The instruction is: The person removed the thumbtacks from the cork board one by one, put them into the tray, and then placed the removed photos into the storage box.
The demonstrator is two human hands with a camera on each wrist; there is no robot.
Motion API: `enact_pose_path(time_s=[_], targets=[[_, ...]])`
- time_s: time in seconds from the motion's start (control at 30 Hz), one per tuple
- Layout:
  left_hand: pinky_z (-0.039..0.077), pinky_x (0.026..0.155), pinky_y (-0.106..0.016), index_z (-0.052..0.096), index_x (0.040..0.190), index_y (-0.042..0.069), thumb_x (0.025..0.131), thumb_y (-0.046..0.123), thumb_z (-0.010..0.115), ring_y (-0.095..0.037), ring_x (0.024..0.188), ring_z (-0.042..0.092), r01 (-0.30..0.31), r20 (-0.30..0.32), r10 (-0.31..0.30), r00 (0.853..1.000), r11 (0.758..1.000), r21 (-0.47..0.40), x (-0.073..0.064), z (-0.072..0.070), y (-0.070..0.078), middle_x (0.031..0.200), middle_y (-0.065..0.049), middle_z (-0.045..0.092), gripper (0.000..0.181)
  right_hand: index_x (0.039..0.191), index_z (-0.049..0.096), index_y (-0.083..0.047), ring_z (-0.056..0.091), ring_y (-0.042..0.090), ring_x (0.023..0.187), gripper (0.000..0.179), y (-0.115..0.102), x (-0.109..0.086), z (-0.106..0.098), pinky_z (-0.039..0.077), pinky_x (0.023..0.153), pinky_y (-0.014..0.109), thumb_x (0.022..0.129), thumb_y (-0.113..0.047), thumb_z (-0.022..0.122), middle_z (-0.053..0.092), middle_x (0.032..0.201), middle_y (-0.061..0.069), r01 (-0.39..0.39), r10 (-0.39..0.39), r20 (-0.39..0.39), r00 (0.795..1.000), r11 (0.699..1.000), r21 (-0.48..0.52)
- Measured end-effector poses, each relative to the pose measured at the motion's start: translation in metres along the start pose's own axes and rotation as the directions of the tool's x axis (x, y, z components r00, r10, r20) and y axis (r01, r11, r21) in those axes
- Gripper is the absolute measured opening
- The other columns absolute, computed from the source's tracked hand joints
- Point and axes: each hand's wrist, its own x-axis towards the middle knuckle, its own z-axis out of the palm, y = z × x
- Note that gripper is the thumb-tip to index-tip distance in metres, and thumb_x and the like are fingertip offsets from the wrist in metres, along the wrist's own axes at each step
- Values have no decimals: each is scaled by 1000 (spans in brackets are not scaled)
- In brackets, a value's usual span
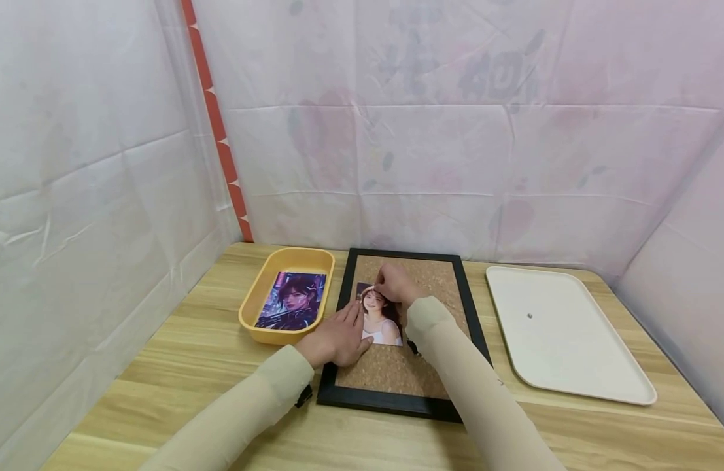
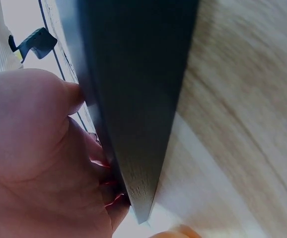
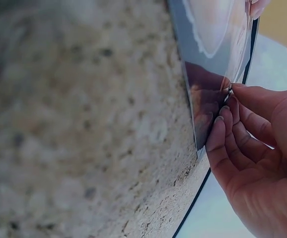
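A photo print (image 1: 380, 320) of a person in a white top lies on a black-framed cork board (image 1: 426, 376). My left hand (image 1: 341, 332) rests over the left side of the print with its fingers straight; the left wrist view has its palm beside the board's dark frame (image 2: 133, 99). At the print's top edge, my right hand (image 1: 397, 285) pinches a small metal thumbtack (image 3: 230, 88) between thumb and fingertips. In the right wrist view the tack meets the glossy surface of the print (image 3: 203, 84), and the fingertips are right against it.
Left of the board stands a yellow plastic bin (image 1: 248, 313) with an illustrated print (image 1: 293, 301) of an armed figure inside. A cream tray (image 1: 564, 353) lies to the right, bearing one small metal tack (image 1: 529, 316). White cloth walls (image 1: 432, 163) enclose the wooden table (image 1: 179, 366).
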Motion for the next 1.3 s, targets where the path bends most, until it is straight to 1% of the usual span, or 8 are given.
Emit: enact_pose_path(time_s=[0.3,0.57,0.77,0.8,0.87,1.0,1.17,1.3], targets=[[17,127,-40,21,161,-2,111,45,33,-30,158,11,-2,11,2,1000,1000,2,-3,-3,1,170,-18,14,70,88,78,-3,64,19,72,16,-2,-2,-2,57,73,36,96,-9,66,72,78,6,14,-14,-1,1000,999,-38],[19,126,-40,23,161,-2,111,45,34,-30,157,13,-4,-9,4,1000,1000,18,-2,-4,0,170,-17,15,69,87,77,-5,61,18,69,18,0,2,0,54,70,35,98,-9,63,69,75,4,4,-4,0,1000,998,-61],[18,126,-40,22,161,-3,111,44,34,-30,158,12,-7,10,7,1000,1000,11,-1,-5,0,170,-18,15,70,86,77,-4,63,20,70,19,2,5,1,56,73,36,98,-9,63,70,75,5,10,-10,19,1000,999,-39],[18,126,-40,22,161,-3,111,45,33,-31,158,12,-7,13,7,1000,1000,12,-1,-4,0,170,-18,14,70,84,77,-4,62,19,68,19,2,4,1,55,70,35,97,-9,63,69,73,5,27,-26,15,1000,999,-36],[17,126,-40,21,161,-3,111,45,33,-30,158,12,-7,15,7,1000,1000,13,0,-3,0,170,-18,14,70,83,77,-4,63,19,67,20,2,3,0,55,69,35,96,-8,62,69,72,5,30,-30,19,999,999,-24],[18,126,-40,21,161,-2,111,45,32,-29,158,11,-7,6,6,1000,1000,15,1,-1,-1,170,-17,13,70,81,77,-4,63,18,65,22,2,1,-1,54,67,34,97,-7,62,69,70,5,36,-36,5,999,999,-7],[18,126,-40,22,161,-1,111,45,35,-29,158,12,-6,-4,6,1000,1000,14,0,-2,-1,170,-17,15,70,84,77,-3,62,16,65,21,2,0,0,54,68,33,99,-8,62,69,71,4,35,-35,-14,999,999,-5],[19,126,-40,23,161,-2,111,45,34,-30,158,13,-9,-5,9,1000,1000,17,-1,-1,-1,170,-18,15,69,81,77,-4,61,16,63,23,2,0,1,53,65,32,98,-7,62,68,69,3,36,-36,-10,999,999,-1]])
